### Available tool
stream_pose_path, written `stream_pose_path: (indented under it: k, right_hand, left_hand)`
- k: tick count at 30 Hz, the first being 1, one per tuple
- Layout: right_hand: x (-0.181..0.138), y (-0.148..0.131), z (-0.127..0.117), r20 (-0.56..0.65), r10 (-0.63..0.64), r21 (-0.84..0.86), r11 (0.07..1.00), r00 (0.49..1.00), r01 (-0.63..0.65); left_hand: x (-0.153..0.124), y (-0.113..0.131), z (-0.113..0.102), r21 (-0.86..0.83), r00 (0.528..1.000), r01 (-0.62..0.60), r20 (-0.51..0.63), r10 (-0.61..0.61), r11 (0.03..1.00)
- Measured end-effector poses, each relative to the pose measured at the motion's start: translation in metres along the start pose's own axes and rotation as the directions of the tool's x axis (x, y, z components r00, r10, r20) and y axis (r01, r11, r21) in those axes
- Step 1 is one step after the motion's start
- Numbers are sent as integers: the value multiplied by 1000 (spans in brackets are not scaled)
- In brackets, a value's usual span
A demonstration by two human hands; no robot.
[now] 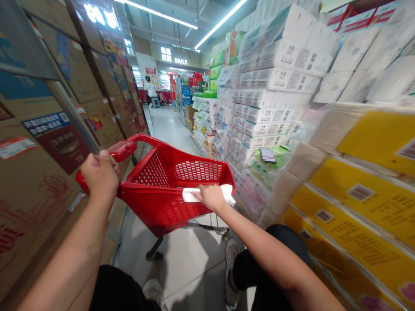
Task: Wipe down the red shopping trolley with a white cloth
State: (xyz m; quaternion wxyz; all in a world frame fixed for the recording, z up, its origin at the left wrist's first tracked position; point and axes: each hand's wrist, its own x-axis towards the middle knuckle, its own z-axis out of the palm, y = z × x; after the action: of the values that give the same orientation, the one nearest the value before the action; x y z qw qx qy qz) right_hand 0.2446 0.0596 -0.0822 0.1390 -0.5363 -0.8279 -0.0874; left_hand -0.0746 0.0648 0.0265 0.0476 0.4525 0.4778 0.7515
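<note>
Mid-frame, my left hand (pixel 100 175) clenches the handle (pixel 122 150) of the likely light cart (pixel 194 172); right hand (pixel 212 197) grasps a soft cloth (pixel 189 195).

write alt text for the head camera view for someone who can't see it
A left hand grips the handle of a red plastic shopping cart while the right hand holds a white cloth against its rim, in a shop aisle between brown cardboard cartons and stacked white wrapped packs.

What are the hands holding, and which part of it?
The left hand grips the red cart by its handle, near the left end. The right hand holds a white cloth against the cart's near rim.
</note>
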Motion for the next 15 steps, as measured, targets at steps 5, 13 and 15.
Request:
stream_pose_path:
  k: [5, 13, 15]
  right_hand:
    - [31, -68, -5, -76, -57, 107, 992, 995, 65]
    - [-3, -6, -7, 19, 33, 21, 999, 999, -33]
    - [-22, 27, -4, 45, 75, -18, 997, 996, -75]
  left_hand:
    - [-6, 4, 3, -27, 999, -3, 49, 4, 1000]
    - [11, -7, -12, -64, 996, -3, 93, 9, 998]
    - [15, -9, -17, -60, 997, -19, 72, 23, 998]
